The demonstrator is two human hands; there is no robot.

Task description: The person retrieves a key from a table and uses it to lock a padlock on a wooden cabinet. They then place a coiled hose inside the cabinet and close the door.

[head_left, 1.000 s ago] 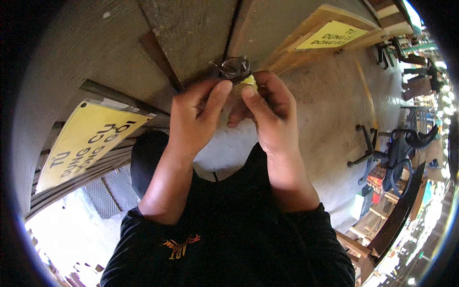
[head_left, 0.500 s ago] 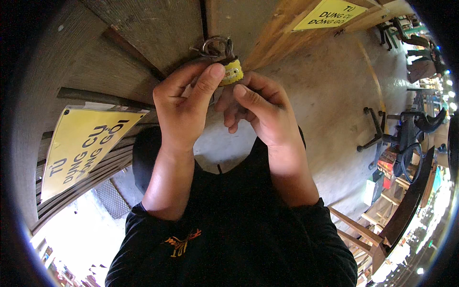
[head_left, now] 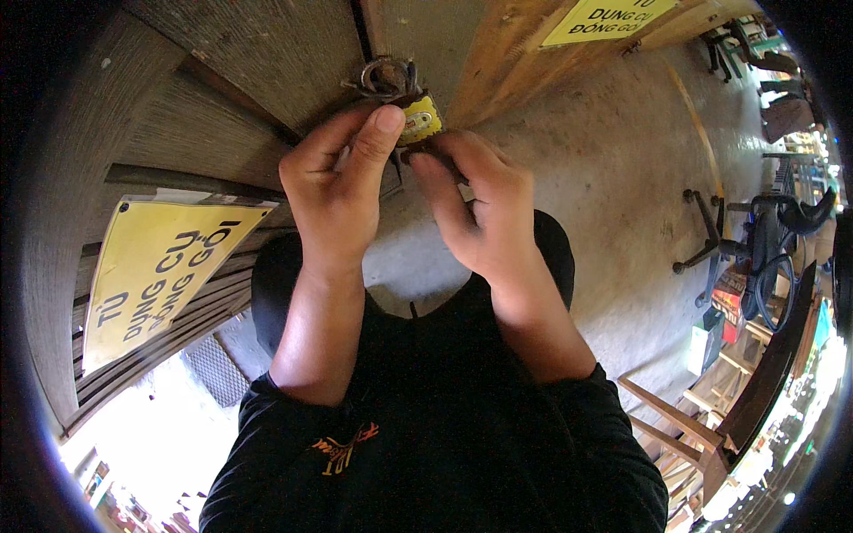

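A yellow padlock (head_left: 422,122) hangs at the edge of a wooden cabinet door (head_left: 258,62), just below some looped metal wire or rings (head_left: 388,78). My left hand (head_left: 338,182) is closed on the padlock, thumb against its front and fingers behind. My right hand (head_left: 489,191) is pinched at the padlock's lower end, thumb and forefinger together. Whatever lies between those right fingertips, if anything, is hidden.
Yellow signs (head_left: 169,280) are fixed to the wooden slats on the left and to a wooden panel at the upper right. On the concrete floor (head_left: 595,186) to the right stand an office chair (head_left: 764,240) and wooden furniture. People are at the far right.
My right hand has moved up and in, from loosely curled fingers beside the padlock to a pinch at its lower end. The padlock and left hand shift slightly left in the view.
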